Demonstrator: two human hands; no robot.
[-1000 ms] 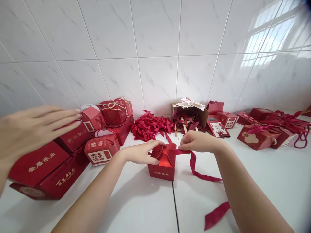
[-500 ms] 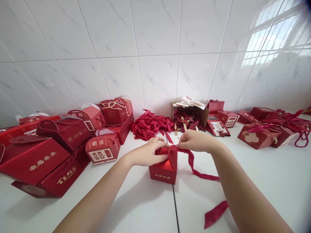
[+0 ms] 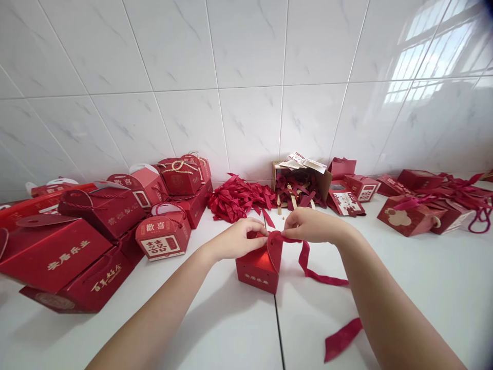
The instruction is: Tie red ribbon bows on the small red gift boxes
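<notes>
A small red box (image 3: 257, 271) with gold lettering stands upright on the white table, over the dark seam. My left hand (image 3: 241, 238) is closed at the top of the box on its left side, thumb and fingers pinched there; what lies between the fingertips is hidden. On the other side, my right hand (image 3: 310, 226) pinches a dark red ribbon (image 3: 304, 257) close to the box's top flap. The ribbon trails right and passes behind my right forearm; a loose end (image 3: 342, 339) shows near the front.
Finished-looking red boxes (image 3: 54, 252) are stacked at the left. A pile of red ribbons (image 3: 241, 198) and an open carton (image 3: 325, 185) of ribbon pieces lie by the tiled wall (image 3: 250, 128). More red boxes (image 3: 408, 216) sit at the right.
The fingers of my left hand have drawn together at the box top, with the thumb raised from the lid. My right hand has barely moved and still pinches the ribbon.
</notes>
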